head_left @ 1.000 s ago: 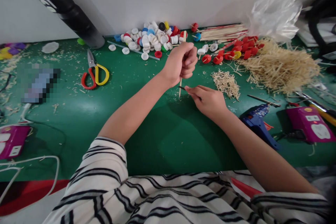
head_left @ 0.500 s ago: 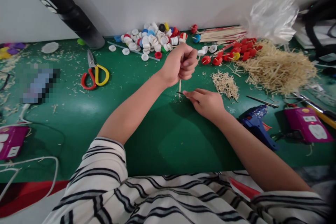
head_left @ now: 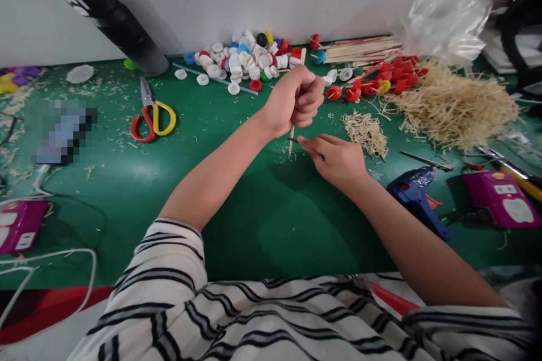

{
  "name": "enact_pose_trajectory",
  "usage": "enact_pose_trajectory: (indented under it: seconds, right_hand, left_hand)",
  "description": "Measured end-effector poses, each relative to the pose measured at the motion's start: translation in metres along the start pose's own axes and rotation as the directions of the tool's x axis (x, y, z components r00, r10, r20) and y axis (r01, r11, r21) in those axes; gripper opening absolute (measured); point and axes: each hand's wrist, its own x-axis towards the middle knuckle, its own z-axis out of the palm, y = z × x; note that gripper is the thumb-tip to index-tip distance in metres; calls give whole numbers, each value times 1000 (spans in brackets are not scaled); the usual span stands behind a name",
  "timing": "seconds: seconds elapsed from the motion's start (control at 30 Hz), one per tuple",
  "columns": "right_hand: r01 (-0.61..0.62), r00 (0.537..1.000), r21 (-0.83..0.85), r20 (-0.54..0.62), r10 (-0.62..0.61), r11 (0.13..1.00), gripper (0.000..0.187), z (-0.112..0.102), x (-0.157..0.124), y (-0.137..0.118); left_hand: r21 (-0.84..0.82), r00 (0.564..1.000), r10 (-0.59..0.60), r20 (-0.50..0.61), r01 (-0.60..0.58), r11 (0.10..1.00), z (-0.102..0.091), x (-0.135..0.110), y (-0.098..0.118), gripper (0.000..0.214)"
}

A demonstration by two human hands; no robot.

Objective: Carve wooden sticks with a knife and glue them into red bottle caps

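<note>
Since half a second ago, the right hand (head_left: 340, 163) has shifted slightly forward, so that the thin, dark, blade-like tool (head_left: 295, 140) in its fingers now crosses the slim, pale wooden stick (head_left: 291, 148) nearer the left fist, with more of the stick showing below it. The left hand (head_left: 296, 100) has stayed almost in place.

The left hand is closed in a fist around the stick, which runs through it at a steep tilt: the upper end stands out above the knuckles, the lower end slants down below the fist, close to the green tabletop (head_left: 262, 225); whether it touches is hard to tell. The right hand is narrowed to a pinch on the tool, just below and to the right of the fist, most of the tool hidden by the fingers.

Small pale wood curls (head_left: 292, 157) lie about the stick's lower end. Just beyond the right hand sits a small heap of curly, cream-coloured wood shavings (head_left: 366, 134); a blue plastic glue gun (head_left: 417, 203) lies near the right forearm.
</note>
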Motion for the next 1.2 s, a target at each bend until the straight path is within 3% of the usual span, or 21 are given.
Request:
enact_pose_trajectory:
  seconds: [0.3,0.53,0.7,0.93,1.1,1.2]
  right_hand:
    - [14,1000,-24,17,-14,1000,36,3,-5,3]
    - [10,999,-30,51,-9,999,37,3,-8,3]
    - [93,991,-88,109,-83,992,34,3,-12,4]
    - [86,996,-50,23,-85,995,34,5,-9,5]
    - [71,993,-81,-86,-78,994,33,3,0,1]
    - [54,996,-73,-67,-59,996,34,1,1,0]
  left_hand:
    - [-42,999,-23,-47,21,999,5,-3,3,46]
    - [-55,1000,11,14,-10,998,-2,-1,1,45]
    - [18,999,30,10,-30,999,-1,-2,3,46]
    - [145,996,69,49,-76,987,-1,-2,2,48]
    - [100,1000,3,30,-6,995,-5,-1,4,48]
    - [102,999,-2,38,-2,995,-5,0,4,48]
